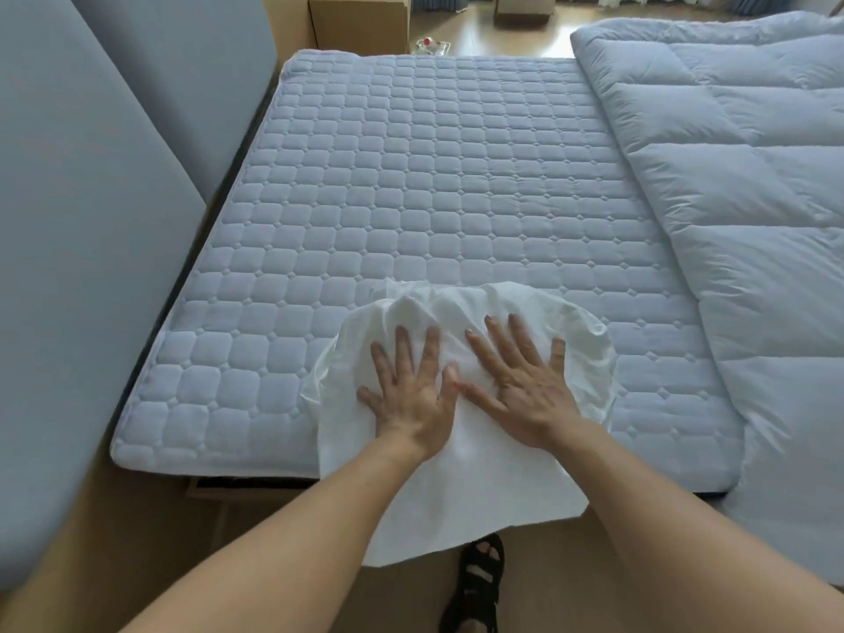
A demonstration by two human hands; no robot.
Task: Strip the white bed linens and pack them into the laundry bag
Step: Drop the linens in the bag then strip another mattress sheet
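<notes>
A bundled white sheet [461,486] lies on the near edge of the quilted mattress pad [411,185] and hangs over the bed's front edge. My left hand [411,386] presses flat on the bundle with fingers spread. My right hand [520,381] lies flat beside it on the same sheet, fingers straight. A white duvet [740,185] covers the right side of the bed. No laundry bag is in view.
A grey upholstered headboard [91,185] runs along the left. A cardboard box [361,20] stands beyond the bed's far corner, with another box [525,6] on the wood floor. My sandalled foot [479,582] stands by the bed's front edge.
</notes>
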